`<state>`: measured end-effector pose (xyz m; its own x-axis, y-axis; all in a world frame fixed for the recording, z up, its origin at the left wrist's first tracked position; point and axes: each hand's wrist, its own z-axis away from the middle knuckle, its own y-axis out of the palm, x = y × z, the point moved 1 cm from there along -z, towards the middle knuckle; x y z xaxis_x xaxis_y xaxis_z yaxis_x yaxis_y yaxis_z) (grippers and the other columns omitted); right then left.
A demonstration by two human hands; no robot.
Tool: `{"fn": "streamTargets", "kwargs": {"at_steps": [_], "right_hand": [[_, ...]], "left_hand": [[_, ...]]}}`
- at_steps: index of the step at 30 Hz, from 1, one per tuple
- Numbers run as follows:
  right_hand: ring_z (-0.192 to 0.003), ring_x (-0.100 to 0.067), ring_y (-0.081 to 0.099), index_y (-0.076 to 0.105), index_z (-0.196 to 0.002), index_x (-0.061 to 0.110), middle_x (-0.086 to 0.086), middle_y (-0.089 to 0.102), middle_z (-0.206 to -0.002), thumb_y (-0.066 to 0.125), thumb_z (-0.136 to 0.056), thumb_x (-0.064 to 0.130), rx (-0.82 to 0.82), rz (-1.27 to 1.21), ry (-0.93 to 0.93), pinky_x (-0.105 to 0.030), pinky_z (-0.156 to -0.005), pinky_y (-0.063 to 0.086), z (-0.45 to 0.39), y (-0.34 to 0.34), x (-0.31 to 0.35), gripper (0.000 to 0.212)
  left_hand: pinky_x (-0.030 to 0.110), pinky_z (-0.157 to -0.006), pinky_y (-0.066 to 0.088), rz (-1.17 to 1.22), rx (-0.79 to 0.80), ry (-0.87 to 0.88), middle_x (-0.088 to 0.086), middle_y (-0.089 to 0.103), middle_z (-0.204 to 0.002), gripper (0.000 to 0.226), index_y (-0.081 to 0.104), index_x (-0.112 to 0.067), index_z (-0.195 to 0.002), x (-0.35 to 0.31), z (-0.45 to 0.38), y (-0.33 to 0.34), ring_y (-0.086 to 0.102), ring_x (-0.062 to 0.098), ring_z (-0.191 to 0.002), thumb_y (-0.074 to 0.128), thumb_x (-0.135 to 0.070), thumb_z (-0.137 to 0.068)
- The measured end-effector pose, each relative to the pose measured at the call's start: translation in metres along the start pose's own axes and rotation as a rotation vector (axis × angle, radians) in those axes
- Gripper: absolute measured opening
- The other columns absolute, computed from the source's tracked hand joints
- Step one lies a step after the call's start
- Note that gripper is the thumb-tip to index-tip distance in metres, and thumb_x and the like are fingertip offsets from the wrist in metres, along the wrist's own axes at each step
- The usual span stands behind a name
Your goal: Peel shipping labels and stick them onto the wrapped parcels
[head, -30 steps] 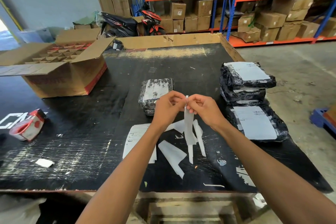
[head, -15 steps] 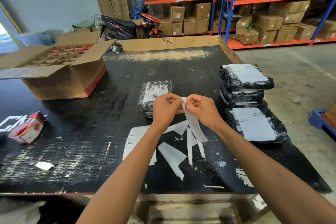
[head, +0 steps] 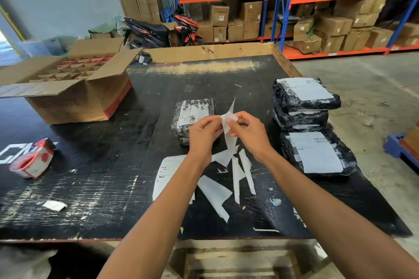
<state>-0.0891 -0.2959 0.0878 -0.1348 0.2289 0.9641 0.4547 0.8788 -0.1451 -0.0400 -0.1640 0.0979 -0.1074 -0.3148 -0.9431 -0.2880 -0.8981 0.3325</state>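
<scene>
Both hands, left hand (head: 205,130) and right hand (head: 250,132), pinch a white label strip (head: 229,120) above the black table (head: 95,179), just before the wrapped parcel (head: 192,112). Its upper end now points upward, where earlier it hung straight.

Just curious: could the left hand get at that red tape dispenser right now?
Probably not at once: the left hand pinches a paper strip with the right hand. The tape dispenser lies unobstructed, far left.

White strip (head: 229,120) between the hands; white scraps (head: 215,192) below them on the scuffed black worktop (head: 102,188). Black parcels (head: 317,154) with white labels right of the right hand (head: 250,133).
</scene>
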Motion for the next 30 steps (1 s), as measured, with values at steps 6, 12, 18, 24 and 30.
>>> {"fn": "streamTargets", "kwargs": {"at_steps": [6, 12, 18, 24, 30], "right_hand": [[-0.095, -0.016, 0.07, 0.065, -0.092, 0.013, -0.007, 0.075, -0.103, 0.061, -0.099, 0.019, 0.078, -0.344, 0.219, -0.029, -0.089, 0.056, -0.001, -0.001, -0.008, 0.011], [-0.11, -0.02, 0.067, 0.06, -0.095, 0.009, -0.011, 0.07, -0.114, 0.053, -0.102, 0.01, 0.016, -0.757, 0.387, -0.031, -0.099, 0.051, 0.002, -0.011, -0.024, 0.01], [-0.105, -0.023, 0.066, 0.053, -0.116, 0.0, -0.014, 0.066, -0.113, 0.047, -0.102, 0.003, -0.211, -0.989, 0.428, -0.03, -0.084, 0.054, 0.003, -0.029, -0.036, 0.016], [-0.088, -0.019, 0.065, 0.056, -0.111, 0.006, -0.01, 0.064, -0.104, 0.04, -0.104, 0.01, -0.649, -1.07, 0.384, -0.027, -0.069, 0.055, -0.005, -0.048, -0.036, 0.017], [-0.05, -0.008, 0.058, 0.061, -0.108, -0.005, -0.012, 0.066, -0.078, 0.043, -0.101, 0.003, -0.243, -0.505, 0.519, -0.014, -0.045, 0.045, -0.004, -0.048, -0.046, 0.021]], "left_hand": [[0.034, -0.087, 0.058, 0.271, 0.004, -0.153, 0.014, 0.074, -0.096, 0.009, 0.068, -0.003, -0.095, -0.007, -0.003, -0.003, 0.072, 0.025, -0.091, 0.058, -0.004, -0.094], [0.036, -0.087, 0.059, 0.579, -0.138, -0.314, 0.015, 0.072, -0.097, 0.004, 0.061, -0.003, -0.09, -0.013, -0.013, -0.022, 0.072, 0.025, -0.089, 0.06, 0.001, -0.092], [0.041, -0.088, 0.059, 0.685, -0.225, -0.271, 0.017, 0.073, -0.1, 0.007, 0.062, 0.001, -0.096, -0.019, -0.022, -0.045, 0.073, 0.028, -0.094, 0.058, 0.004, -0.091], [0.034, -0.087, 0.059, 0.725, -0.381, -0.18, 0.012, 0.071, -0.103, 0.01, 0.062, 0.0, -0.097, -0.017, -0.026, -0.071, 0.071, 0.023, -0.097, 0.054, 0.002, -0.091], [0.031, -0.076, 0.062, 0.741, -0.425, -0.115, 0.013, 0.072, -0.11, 0.019, 0.063, 0.001, -0.11, -0.021, -0.024, -0.081, 0.071, 0.024, -0.103, 0.057, -0.001, -0.091]]}}
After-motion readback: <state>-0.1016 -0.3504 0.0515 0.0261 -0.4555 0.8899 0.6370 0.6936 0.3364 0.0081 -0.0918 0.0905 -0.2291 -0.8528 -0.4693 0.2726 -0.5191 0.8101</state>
